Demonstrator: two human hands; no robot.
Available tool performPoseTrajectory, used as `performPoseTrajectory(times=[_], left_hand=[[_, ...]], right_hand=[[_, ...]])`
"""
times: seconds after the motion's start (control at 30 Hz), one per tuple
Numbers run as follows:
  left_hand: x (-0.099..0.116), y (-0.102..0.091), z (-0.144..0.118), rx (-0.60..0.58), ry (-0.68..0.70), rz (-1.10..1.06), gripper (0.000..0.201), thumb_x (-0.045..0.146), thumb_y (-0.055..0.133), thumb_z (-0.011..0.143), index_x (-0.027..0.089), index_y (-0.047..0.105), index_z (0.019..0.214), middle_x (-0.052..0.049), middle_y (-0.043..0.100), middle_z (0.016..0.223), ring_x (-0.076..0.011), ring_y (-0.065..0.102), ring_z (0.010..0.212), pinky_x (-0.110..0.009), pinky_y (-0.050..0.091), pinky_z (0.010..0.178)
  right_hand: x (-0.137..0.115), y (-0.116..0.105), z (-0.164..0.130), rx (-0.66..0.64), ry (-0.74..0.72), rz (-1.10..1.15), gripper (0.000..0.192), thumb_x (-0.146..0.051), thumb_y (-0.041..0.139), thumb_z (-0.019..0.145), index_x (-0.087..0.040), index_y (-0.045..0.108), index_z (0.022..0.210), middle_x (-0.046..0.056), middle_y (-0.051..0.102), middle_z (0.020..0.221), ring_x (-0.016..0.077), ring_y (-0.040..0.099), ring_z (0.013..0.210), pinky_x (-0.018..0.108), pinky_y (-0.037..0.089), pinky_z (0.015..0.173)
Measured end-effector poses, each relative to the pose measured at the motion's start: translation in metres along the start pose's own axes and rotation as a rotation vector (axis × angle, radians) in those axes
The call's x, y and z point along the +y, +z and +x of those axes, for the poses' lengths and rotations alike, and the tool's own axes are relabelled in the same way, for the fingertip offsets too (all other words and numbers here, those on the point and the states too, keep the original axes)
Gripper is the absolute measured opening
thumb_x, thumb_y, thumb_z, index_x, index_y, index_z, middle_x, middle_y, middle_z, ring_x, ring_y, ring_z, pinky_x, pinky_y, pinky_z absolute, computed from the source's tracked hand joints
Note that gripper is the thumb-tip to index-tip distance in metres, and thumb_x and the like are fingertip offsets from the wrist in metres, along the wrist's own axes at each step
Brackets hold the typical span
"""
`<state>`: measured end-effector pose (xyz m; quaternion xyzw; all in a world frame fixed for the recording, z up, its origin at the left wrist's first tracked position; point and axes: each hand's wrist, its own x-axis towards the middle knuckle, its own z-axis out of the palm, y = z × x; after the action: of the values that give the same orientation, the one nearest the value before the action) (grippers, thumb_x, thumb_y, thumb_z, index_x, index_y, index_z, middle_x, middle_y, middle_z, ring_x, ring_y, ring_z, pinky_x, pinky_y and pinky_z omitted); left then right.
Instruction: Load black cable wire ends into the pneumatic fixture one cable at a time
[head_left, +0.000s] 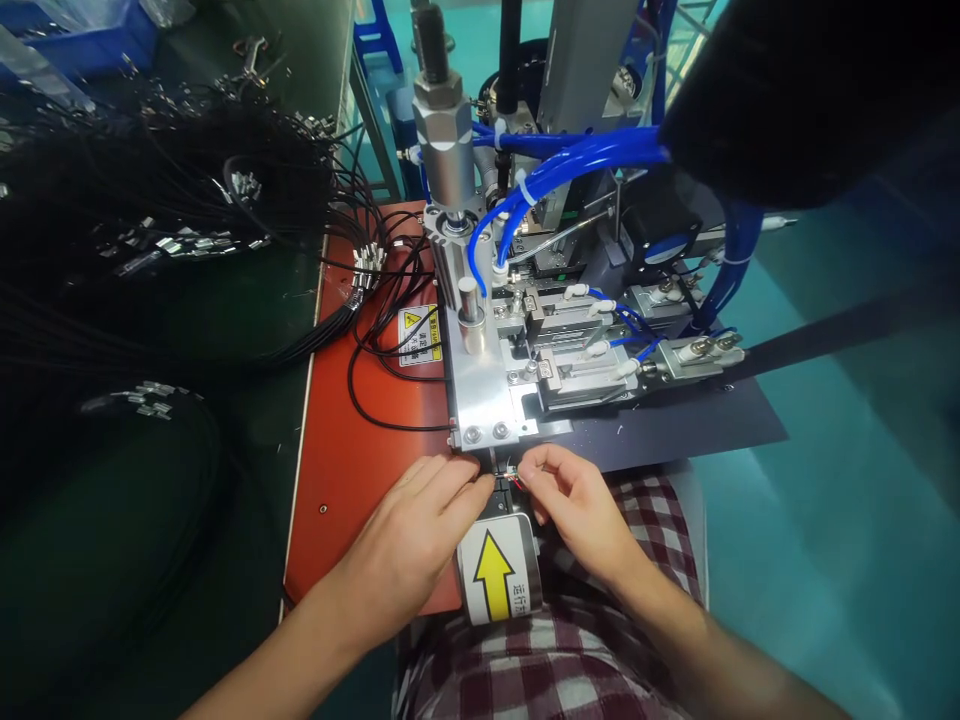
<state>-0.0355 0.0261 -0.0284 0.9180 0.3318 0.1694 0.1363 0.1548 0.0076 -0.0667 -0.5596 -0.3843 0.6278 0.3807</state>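
My left hand (420, 530) rests at the front edge of the machine (487, 395), thumb and fingers close together at a narrow dark track (501, 503); what they hold, if anything, is hidden. Opposite it, my right hand (574, 500) pinches the thin wire ends (513, 476) of a small cable piece, where red and white strands show. Both sets of fingertips nearly meet over the track. Just below them sits a rounded cover with a yellow arrow label (493, 575). Several black cables (382, 410) run into the machine's left side.
A bundle of black cables with metal ends (367, 265) lies on the red-orange base plate (360, 480). More cables (187, 240) pile up on the dark table at left, with a blue bin (90, 45) behind. Blue air hoses (577, 160) arch over the small cylinders (581, 380) at right.
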Motion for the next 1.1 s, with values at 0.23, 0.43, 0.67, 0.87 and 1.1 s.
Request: performPoseTrajectory(times=[0.23, 0.43, 0.67, 0.87, 1.1], left_hand=[[-0.0053, 0.0034, -0.0033, -0.044, -0.001, -0.036, 0.036, 0.003, 0.036, 0.092, 0.010, 0.053, 0.123, -0.013, 0.055, 0.106, -0.0223, 0.050, 0.095, -0.033, 0.049, 0.078], [-0.0041, 0.0051, -0.0016, -0.043, -0.007, -0.040, 0.036, 0.004, 0.035, 0.093, 0.011, 0.053, 0.123, -0.011, 0.054, 0.102, -0.0208, 0.049, 0.090, -0.031, 0.048, 0.075], [-0.0039, 0.0058, 0.0012, -0.008, 0.014, -0.035, 0.032, 0.005, 0.037, 0.094, 0.010, 0.054, 0.120, -0.011, 0.053, 0.101, -0.0198, 0.048, 0.091, -0.030, 0.048, 0.076], [-0.0032, 0.0063, 0.0011, -0.002, 0.017, -0.041, 0.032, 0.005, 0.039, 0.094, 0.010, 0.055, 0.121, -0.011, 0.052, 0.103, -0.0195, 0.048, 0.094, -0.029, 0.047, 0.079], [-0.0004, 0.0050, 0.0016, -0.005, -0.043, -0.029, 0.035, 0.003, 0.037, 0.091, 0.012, 0.058, 0.118, -0.010, 0.054, 0.096, -0.0208, 0.048, 0.086, -0.031, 0.047, 0.071]], right_hand=[[0.0009, -0.0005, 0.0010, -0.006, -0.029, -0.007, 0.021, -0.037, 0.057, 0.085, -0.019, 0.053, 0.076, -0.006, 0.047, 0.056, 0.0095, 0.043, 0.049, 0.023, 0.032, 0.047], [-0.0003, -0.0002, -0.0023, 0.005, -0.073, -0.084, 0.019, -0.034, 0.052, 0.088, -0.020, 0.051, 0.076, -0.007, 0.043, 0.056, 0.0100, 0.039, 0.049, 0.024, 0.030, 0.047], [0.0000, 0.0001, -0.0012, 0.020, -0.075, -0.083, 0.018, -0.033, 0.053, 0.089, -0.020, 0.051, 0.077, -0.006, 0.047, 0.059, 0.0102, 0.045, 0.051, 0.023, 0.034, 0.049], [-0.0002, -0.0016, -0.0001, -0.004, -0.027, -0.014, 0.021, -0.037, 0.056, 0.086, -0.019, 0.052, 0.077, -0.006, 0.049, 0.057, 0.0102, 0.048, 0.050, 0.023, 0.036, 0.050], [-0.0022, -0.0026, 0.0023, -0.075, 0.044, 0.093, 0.033, -0.050, 0.060, 0.080, -0.019, 0.052, 0.073, -0.007, 0.048, 0.048, 0.0112, 0.043, 0.048, 0.025, 0.034, 0.050]])
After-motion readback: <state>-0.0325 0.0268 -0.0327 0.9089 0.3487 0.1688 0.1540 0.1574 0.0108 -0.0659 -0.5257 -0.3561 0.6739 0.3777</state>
